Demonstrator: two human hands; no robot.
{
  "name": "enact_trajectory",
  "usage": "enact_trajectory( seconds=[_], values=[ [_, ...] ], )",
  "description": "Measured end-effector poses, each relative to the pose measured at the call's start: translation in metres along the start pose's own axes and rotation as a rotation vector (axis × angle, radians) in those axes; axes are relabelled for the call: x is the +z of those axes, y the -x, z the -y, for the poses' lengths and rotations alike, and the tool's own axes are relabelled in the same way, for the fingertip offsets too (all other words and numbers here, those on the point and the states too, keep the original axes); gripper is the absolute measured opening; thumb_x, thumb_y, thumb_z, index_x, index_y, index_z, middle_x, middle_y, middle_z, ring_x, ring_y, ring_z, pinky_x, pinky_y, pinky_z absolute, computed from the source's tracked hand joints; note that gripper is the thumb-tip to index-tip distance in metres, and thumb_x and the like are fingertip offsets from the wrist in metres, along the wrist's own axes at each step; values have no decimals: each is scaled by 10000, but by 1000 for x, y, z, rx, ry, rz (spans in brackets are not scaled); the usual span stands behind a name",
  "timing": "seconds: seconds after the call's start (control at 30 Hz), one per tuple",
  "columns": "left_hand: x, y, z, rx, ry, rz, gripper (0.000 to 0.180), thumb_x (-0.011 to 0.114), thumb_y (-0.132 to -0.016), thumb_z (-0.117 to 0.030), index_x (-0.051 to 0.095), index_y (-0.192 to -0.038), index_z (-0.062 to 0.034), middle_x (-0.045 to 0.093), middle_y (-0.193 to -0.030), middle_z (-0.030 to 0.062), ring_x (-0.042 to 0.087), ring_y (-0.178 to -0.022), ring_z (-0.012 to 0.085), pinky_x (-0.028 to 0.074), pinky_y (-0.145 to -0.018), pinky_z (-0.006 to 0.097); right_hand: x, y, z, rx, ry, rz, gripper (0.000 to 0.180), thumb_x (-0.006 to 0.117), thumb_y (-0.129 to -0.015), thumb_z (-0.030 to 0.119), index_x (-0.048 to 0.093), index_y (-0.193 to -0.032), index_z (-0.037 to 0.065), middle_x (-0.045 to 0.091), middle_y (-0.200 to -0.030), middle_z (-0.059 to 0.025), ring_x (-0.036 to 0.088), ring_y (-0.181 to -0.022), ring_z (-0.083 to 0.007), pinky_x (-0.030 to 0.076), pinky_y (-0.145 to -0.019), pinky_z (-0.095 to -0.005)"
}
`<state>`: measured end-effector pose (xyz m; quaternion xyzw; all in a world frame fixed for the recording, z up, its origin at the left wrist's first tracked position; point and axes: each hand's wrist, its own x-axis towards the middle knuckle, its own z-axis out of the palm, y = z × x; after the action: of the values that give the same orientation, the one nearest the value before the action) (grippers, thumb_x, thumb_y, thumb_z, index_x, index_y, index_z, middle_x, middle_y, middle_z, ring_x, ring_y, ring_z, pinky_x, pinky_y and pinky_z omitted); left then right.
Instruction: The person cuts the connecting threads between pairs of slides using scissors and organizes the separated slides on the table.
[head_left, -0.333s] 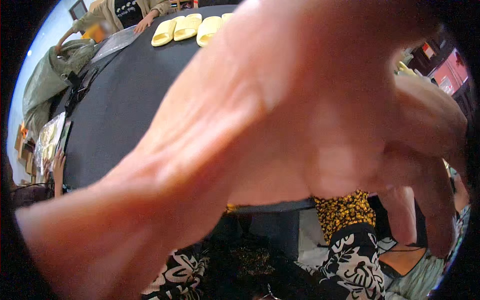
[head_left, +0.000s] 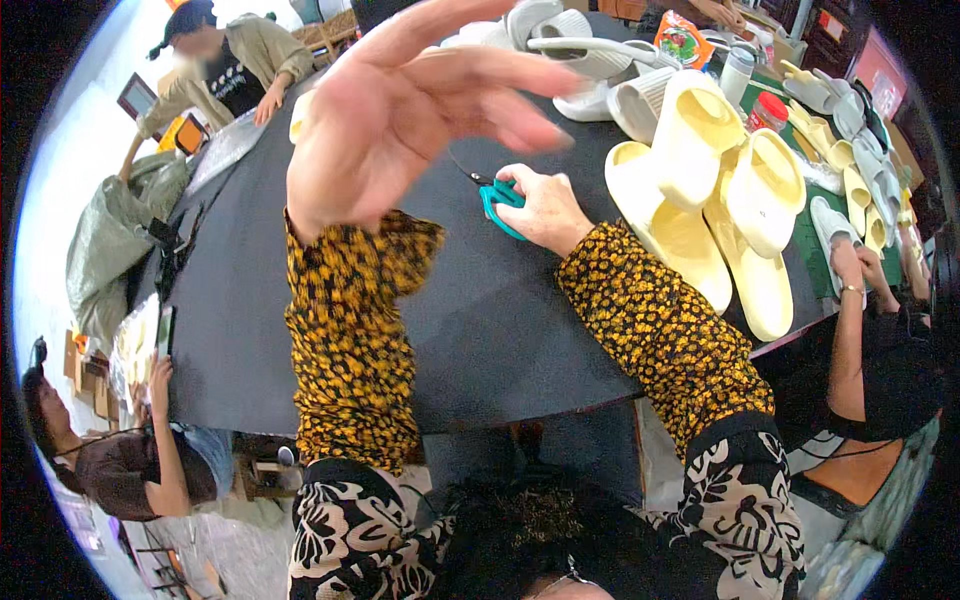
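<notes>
My left hand (head_left: 385, 125) is raised in front of the camera, fingers stretched out and blurred, with nothing in it. Low over the dark table (head_left: 240, 280), my right hand (head_left: 553, 212) grips teal-handled scissors (head_left: 499, 210), whose blades point away to the upper left. To the right of that hand, several pale yellow slippers (head_left: 672, 240) lie in a heap, some stacked on others. Grey slippers (head_left: 645, 100) lie behind them, partly hidden by my left hand. Yellow and black patterned sleeves cover both my forearms.
Beyond the yellow slippers stand a red-lidded jar (head_left: 768, 112), a pale bottle (head_left: 737, 72) and an orange packet (head_left: 683, 40). More slippers (head_left: 860, 150) line the right side. People work at far left, near left and right. A greenish sack (head_left: 115, 225) hangs at the left edge.
My left hand and forearm, which covered most of the view, have drawn away from the camera toward the upper left. My right hand with the scissors and the nearby slippers now show.
</notes>
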<state>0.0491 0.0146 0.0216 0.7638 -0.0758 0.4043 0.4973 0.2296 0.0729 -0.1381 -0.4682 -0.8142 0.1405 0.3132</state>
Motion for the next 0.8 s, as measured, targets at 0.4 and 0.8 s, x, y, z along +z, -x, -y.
enact_trajectory(
  seconds=[0.4,0.8],
  values=[
    [-212,127,112,-847,-1300,-685,335,590,-800,-296,640,-1027,-55,643,-1020,143,620,-931,266,485,-779,354,38,-14,5,214,-395,-256,402,674,-725,264,588,-1039,28,651,-870,-170,639,-828,-290,494,-748,-365],
    [-235,84,217,-1307,-1428,-314,582,421,-873,-534,369,-1359,-217,397,-1358,190,288,-1293,384,231,-1025,521,30,-5,24,235,-335,-135,394,682,-696,265,599,-1011,45,647,-786,-151,631,-742,-301,484,-737,-384]
  ],
)
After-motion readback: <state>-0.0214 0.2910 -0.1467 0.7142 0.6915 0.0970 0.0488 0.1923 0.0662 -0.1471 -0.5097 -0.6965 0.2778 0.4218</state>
